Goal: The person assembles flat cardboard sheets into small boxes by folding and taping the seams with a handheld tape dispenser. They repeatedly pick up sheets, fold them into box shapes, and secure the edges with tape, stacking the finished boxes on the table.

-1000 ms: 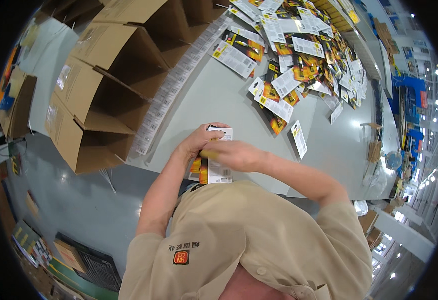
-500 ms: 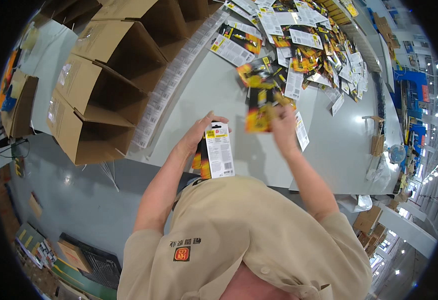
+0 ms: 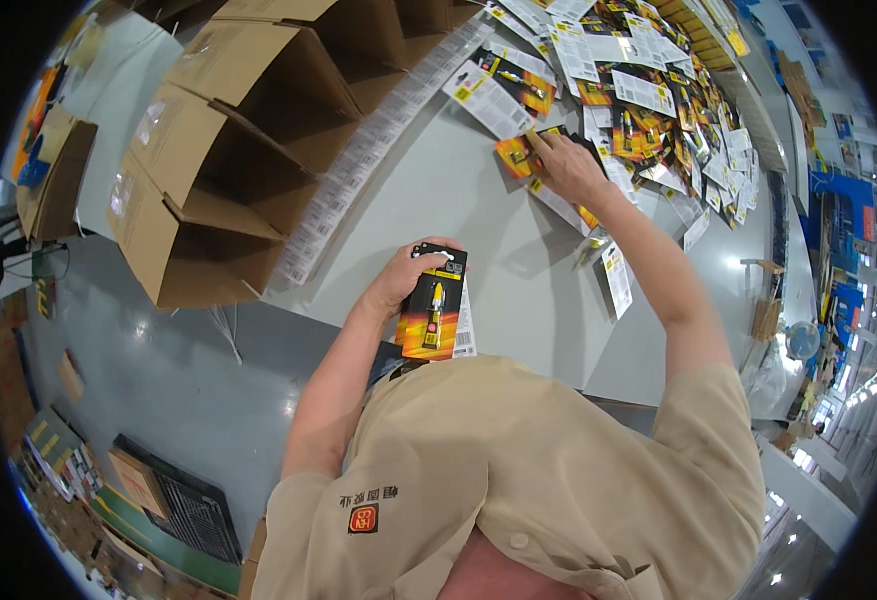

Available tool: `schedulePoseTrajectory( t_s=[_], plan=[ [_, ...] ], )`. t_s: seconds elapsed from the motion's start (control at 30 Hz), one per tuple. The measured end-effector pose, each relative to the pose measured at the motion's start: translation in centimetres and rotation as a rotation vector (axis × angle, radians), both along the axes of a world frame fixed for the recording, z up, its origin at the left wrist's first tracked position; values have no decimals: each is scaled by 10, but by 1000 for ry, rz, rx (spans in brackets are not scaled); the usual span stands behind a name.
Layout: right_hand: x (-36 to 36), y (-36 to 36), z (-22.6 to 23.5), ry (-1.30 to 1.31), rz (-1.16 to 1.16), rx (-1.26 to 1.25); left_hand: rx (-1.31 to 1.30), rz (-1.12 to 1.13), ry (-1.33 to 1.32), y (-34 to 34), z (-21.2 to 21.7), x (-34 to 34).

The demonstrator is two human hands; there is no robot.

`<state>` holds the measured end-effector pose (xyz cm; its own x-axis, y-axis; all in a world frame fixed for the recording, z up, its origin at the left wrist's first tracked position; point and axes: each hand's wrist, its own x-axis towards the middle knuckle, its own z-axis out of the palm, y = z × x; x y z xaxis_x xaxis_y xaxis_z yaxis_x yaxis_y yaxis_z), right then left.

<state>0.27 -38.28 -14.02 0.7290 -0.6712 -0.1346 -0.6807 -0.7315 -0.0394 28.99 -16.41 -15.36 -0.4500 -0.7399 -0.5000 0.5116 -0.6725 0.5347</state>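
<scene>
Near the table's front edge, my left hand (image 3: 404,275) grips a few blister cards, its thumb over the top of the front one. That blister card (image 3: 432,318) is black and orange, with a small yellow-capped tube under clear plastic; a white card back peeks out behind it. Farther off to the right, my right hand (image 3: 570,168) has its fingers closed at a black-and-orange blister card (image 3: 514,157) at the near edge of the pile. The fingers partly cover that card. The loose pile of blister cards (image 3: 648,95) lies face up and face down, overlapping.
Open cardboard boxes (image 3: 213,190) stand in a row along the left side. Beside them runs a long strip of upright white printed packs (image 3: 358,165). One blister card (image 3: 616,281) lies apart near my right forearm. The grey tabletop (image 3: 398,190) stretches between boxes and pile.
My right hand has moved away from me to the pile, without the cards it carried. In my left hand, a black-and-orange card front now covers the white card back.
</scene>
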Motion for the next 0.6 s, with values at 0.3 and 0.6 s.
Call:
schedulePoseTrajectory(
  t_s=[0.3,0.6],
  plan=[
    [92,91,103,-183,300,281,206,37,216,-2,-8,1],
    [-5,102,17,-213,-364,-134,13,-41,-78,5,-1,6]
  ],
)
